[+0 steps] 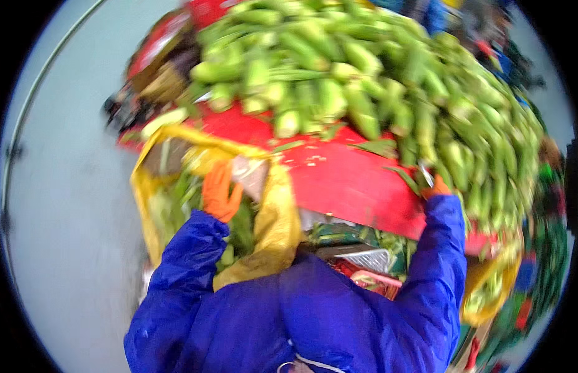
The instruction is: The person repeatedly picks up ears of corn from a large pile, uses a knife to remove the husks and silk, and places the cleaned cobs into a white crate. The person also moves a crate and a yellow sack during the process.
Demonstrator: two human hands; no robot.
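A large heap of corn ears in green husks [317, 60] lies on a red tabletop [349, 172]. My left hand [219, 191], in an orange glove, is held with its fingers apart over the mouth of a yellow woven sack [279, 200], and nothing is in it. Green husks [242, 228] fill the sack. My right hand [436, 187], also in orange, is at the heap's lower edge, closed around a shiny metal tool [426, 175], perhaps a knife; blur hides its shape.
Loose husk leaves [375, 147] lie on the red top. Below its near edge are a pale plastic basket [368, 259] and a red basket [386, 284]. Another yellow sack [484, 303] stands at right. A blurred box [163, 42] is at upper left.
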